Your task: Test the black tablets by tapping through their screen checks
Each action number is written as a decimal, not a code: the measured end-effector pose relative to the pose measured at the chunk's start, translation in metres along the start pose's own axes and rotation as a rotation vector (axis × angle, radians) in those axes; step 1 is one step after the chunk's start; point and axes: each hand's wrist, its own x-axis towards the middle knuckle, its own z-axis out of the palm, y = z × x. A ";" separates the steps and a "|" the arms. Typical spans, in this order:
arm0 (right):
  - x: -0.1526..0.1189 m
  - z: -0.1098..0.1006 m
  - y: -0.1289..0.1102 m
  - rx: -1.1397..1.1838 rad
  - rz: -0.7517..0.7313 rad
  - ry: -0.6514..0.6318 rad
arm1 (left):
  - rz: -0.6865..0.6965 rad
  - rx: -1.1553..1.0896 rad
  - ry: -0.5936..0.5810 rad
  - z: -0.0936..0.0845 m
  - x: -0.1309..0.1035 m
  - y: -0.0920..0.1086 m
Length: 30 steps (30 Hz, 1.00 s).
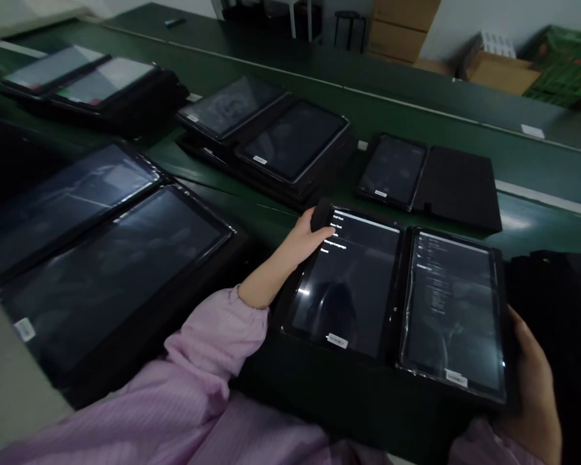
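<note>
The left hand [300, 242] grips the top left corner of a black tray [322, 212]. Its thumb lies on top, at the edge of a lit screen, and its other fingers go behind the corner. The right hand [535, 371] is at the right side of the same tray. The tips of its fingers are hidden, so I cannot tell if they grip it.

Two tablets sit side by side in the tray, in front of the person and a bit to the right. The left tablet [353, 297] shows white words on black, and one line says "Change Language". The right tablet [452, 316] has tiny words, too small to read. Each has a white sticker near the bottom. I cannot tell if the tray rests on the green bench [537, 229].

Just behind it is a small dark tablet [394, 169] next to a flat black board [458, 184]. Left of that is a pile of tablets [293, 139], with a brighter pile [106, 81] farther left. A big pair of dark tablets [121, 245] lies near the pink sleeve [217, 329]. Brown boxes [401, 29] stand at the back.
</note>
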 end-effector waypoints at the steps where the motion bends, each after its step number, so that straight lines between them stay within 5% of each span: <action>1: 0.001 0.002 0.004 0.017 0.020 -0.007 | 0.013 -0.021 -0.001 0.000 0.000 0.000; 6: 0.007 0.009 0.009 0.126 0.083 -0.045 | -0.001 -0.218 -0.024 -0.004 -0.010 -0.006; 18: 0.010 0.004 0.022 0.111 -0.017 -0.017 | -0.022 -0.272 0.018 -0.014 -0.039 -0.026; 30: -0.008 -0.007 0.011 -0.164 -0.022 0.048 | -0.043 -0.315 0.011 -0.024 -0.039 -0.036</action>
